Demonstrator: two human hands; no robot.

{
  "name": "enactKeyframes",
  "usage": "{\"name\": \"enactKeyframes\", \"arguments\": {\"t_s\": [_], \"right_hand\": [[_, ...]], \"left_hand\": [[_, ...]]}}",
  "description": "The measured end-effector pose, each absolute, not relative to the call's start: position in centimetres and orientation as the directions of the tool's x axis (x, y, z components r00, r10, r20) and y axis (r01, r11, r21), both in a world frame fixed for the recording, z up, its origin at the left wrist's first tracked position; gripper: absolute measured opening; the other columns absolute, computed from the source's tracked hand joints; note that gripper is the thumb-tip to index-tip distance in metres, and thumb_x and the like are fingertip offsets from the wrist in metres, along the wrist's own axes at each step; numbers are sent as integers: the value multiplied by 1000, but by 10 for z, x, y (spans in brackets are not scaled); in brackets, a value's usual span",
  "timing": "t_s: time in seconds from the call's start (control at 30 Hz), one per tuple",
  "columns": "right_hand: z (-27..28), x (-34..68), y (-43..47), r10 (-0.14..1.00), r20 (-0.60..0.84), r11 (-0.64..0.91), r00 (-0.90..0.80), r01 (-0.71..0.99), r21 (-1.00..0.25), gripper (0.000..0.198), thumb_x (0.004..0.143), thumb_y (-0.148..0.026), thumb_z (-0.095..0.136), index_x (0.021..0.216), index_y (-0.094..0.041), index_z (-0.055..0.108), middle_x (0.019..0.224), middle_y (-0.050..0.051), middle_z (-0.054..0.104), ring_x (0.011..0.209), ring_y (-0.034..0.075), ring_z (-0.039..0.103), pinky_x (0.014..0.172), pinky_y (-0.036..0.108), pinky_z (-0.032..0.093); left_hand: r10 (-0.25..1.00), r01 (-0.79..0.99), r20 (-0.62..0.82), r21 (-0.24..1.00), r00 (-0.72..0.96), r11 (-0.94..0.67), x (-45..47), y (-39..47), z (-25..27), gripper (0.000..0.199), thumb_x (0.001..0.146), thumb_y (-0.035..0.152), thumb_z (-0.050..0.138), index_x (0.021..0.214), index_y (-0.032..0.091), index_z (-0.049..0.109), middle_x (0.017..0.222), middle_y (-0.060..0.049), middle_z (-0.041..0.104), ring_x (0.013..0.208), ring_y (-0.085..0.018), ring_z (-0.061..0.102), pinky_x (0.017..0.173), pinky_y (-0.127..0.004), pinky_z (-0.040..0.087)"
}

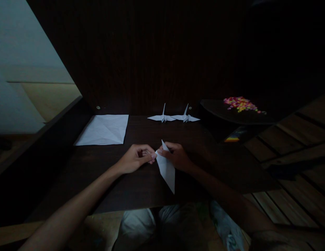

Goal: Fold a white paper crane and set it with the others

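A partly folded sheet of white origami paper hangs at a slant over the dark desk, long and pointed at its top and bottom ends. My right hand is closed on its upper part, the thumb across the near face and the fingers behind. From the other side, my left hand is closed in a pinch at the paper's upper left corner, thumb against fingertips. Beyond the hands, two folded white paper cranes stand side by side, their wings touching or overlapping.
A creased white paper square lies at the desk's back left. On a raised corner shelf at right sits a heap of small colourful pieces. A tall dark panel closes the back, and a low side wall bounds the left.
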State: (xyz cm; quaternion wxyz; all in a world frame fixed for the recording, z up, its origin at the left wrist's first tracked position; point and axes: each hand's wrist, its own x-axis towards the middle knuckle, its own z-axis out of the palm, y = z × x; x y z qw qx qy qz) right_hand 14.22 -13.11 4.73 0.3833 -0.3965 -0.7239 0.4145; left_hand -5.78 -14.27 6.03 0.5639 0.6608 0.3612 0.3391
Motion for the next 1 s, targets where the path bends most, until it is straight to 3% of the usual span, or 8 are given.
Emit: {"name": "enactKeyframes", "arguments": {"t_s": [0.37,0.6,0.77,1.0], "right_hand": [[48,141,-128,890,112,223,-442,207,-953,19,79,-34,62,77,-15,64,67,-1,60,61,11,52,55,21,37],[44,141,-126,935,162,221,-316,160,-962,19,78,-34,59,70,-17,61,63,-2,56,58,11,50,54,22,38],[46,139,-126,940,202,237,-275,103,-966,19,77,-36,61,74,-17,62,67,-1,59,62,12,52,57,23,41],[44,136,-126,953,195,216,-232,68,-974,17,75,-35,62,71,-18,60,63,-2,56,59,12,51,55,23,39]], "left_hand": [[860,124,50,984,507,-130,-58,-142,57,26,81,37,67,82,11,67,68,-3,65,62,-11,58,61,-23,45],[863,85,28,993,504,-82,-49,-144,49,28,79,39,67,86,12,66,68,-1,61,62,-11,55,61,-23,44],[876,106,19,991,482,-80,-41,-148,43,29,75,39,71,81,12,63,63,5,49,57,-8,44,55,-21,37],[873,109,31,989,487,-96,-39,-148,45,29,75,40,70,71,12,62,59,5,43,54,-8,38,52,-20,33]]}}
